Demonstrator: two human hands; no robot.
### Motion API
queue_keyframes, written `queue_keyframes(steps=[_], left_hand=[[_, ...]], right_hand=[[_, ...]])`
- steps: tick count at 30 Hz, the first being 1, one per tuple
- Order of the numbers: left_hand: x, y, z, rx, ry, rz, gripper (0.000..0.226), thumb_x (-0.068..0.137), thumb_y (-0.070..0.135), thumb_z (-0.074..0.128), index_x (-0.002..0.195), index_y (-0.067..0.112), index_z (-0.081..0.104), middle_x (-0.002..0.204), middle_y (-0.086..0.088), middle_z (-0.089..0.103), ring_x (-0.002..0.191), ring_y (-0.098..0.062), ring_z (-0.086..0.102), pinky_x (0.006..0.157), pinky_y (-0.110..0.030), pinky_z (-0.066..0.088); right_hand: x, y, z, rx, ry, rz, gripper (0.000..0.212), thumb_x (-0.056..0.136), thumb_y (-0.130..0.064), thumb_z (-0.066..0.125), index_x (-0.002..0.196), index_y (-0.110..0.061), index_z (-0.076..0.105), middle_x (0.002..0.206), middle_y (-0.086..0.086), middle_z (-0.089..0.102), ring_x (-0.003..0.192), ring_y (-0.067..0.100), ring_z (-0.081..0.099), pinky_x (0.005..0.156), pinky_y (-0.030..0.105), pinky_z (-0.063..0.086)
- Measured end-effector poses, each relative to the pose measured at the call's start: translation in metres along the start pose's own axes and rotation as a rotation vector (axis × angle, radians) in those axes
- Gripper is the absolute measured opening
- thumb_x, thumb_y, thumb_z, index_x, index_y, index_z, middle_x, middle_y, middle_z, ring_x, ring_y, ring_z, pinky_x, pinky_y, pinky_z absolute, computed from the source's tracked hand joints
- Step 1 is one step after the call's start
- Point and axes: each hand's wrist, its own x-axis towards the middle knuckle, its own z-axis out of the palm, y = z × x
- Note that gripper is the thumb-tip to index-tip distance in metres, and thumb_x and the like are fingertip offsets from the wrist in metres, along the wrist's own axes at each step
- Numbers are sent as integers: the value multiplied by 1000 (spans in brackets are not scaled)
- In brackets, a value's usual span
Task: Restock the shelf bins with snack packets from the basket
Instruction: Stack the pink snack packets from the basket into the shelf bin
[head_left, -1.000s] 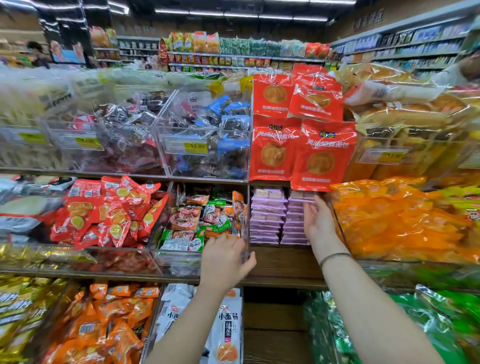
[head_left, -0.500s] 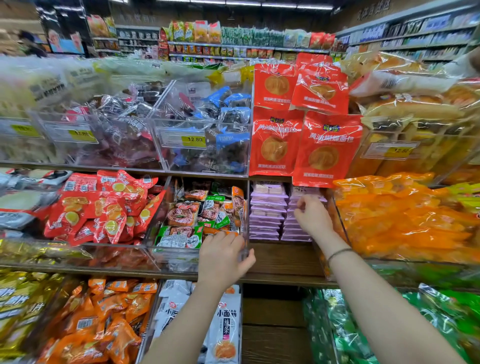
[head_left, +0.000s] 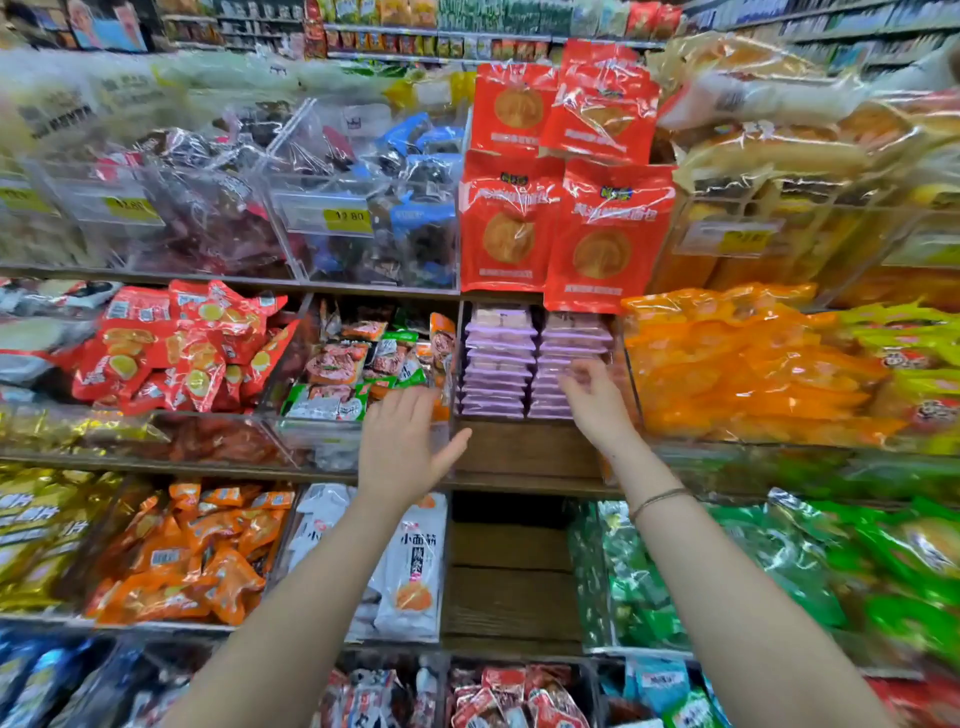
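Observation:
Two stacks of purple snack packets (head_left: 500, 358) fill a clear bin on the middle shelf. My right hand (head_left: 597, 402) hovers in front of the right stack, fingers loosely spread, holding nothing. My left hand (head_left: 402, 449) is open with fingers straight, in front of the clear bin of mixed green and brown packets (head_left: 358, 364) to the left. No basket is in view.
Red bread packets (head_left: 561, 218) stand above the purple stacks. Orange packets (head_left: 737, 364) fill the bin to the right, red packets (head_left: 171, 348) the bin at left. The wooden shelf edge (head_left: 524, 483) runs below my hands; white packets (head_left: 410, 561) and green packets (head_left: 779, 571) sit lower.
My right hand has drawn back and down from the right purple stack. My left hand has let go of the bin's front rim and straightened its fingers.

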Motion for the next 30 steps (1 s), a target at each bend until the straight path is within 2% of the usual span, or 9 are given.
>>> queue_keyframes(steps=[4,8,11,13,16,20,22,26,30], left_hand=[[-51,30,-2,-366,-26,-199,55,89,30,58,136,5,45,142,-11,44,137,-27,33,114,-38,23],[-131,73,-8,-698,-166,-472,46,86,39,50,124,14,53,120,6,53,111,-8,49,94,-24,38],[-210,97,-13,-775,-407,-582,16,88,17,60,105,18,60,97,1,62,90,-9,60,76,-15,44],[-265,103,-22,-781,-570,-623,18,89,8,61,87,25,59,81,5,64,73,-1,60,66,-9,42],[-347,104,-40,-668,-941,-618,16,93,18,59,79,26,59,71,5,63,66,-10,58,69,-29,45],[-430,97,-67,-476,-1320,-628,25,95,32,55,77,14,56,77,-2,58,74,-17,53,71,-29,41],[-460,95,-82,-407,-1406,-622,30,96,32,54,76,8,55,76,-2,55,73,-18,52,71,-29,41],[-514,102,-100,-437,-1410,-747,29,94,30,56,71,14,53,75,-5,62,71,-20,57,67,-28,43],[-554,118,-106,-434,-1471,-944,29,94,31,56,75,10,55,74,-7,62,65,-20,57,59,-28,40]], right_hand=[[-69,31,-3,152,-32,18,26,94,-30,51,119,-22,52,105,-9,55,106,15,56,95,36,48],[-148,81,-5,179,-108,47,14,95,-19,52,94,-33,56,90,-10,61,90,17,64,78,28,50],[-220,126,-10,116,-160,151,20,95,-19,52,85,-36,55,84,-6,63,78,19,63,71,27,48],[-271,158,-16,30,-200,218,19,95,-21,52,82,-34,54,80,-7,62,73,14,61,69,27,46],[-349,212,-28,-122,-217,363,12,93,-14,55,83,-19,58,75,-1,62,70,16,59,61,21,36],[-445,273,-40,-315,-342,623,15,94,-12,52,80,-13,57,86,18,64,86,24,61,73,34,40],[-492,290,-46,-412,-437,720,18,95,-13,50,77,-14,53,88,19,62,86,23,58,76,36,41],[-578,317,-59,-403,-411,848,38,93,-11,49,59,-22,38,71,8,53,68,16,51,58,29,36],[-640,323,-81,-225,-377,1101,28,91,-2,46,65,-12,44,57,5,51,43,13,47,39,17,32]])
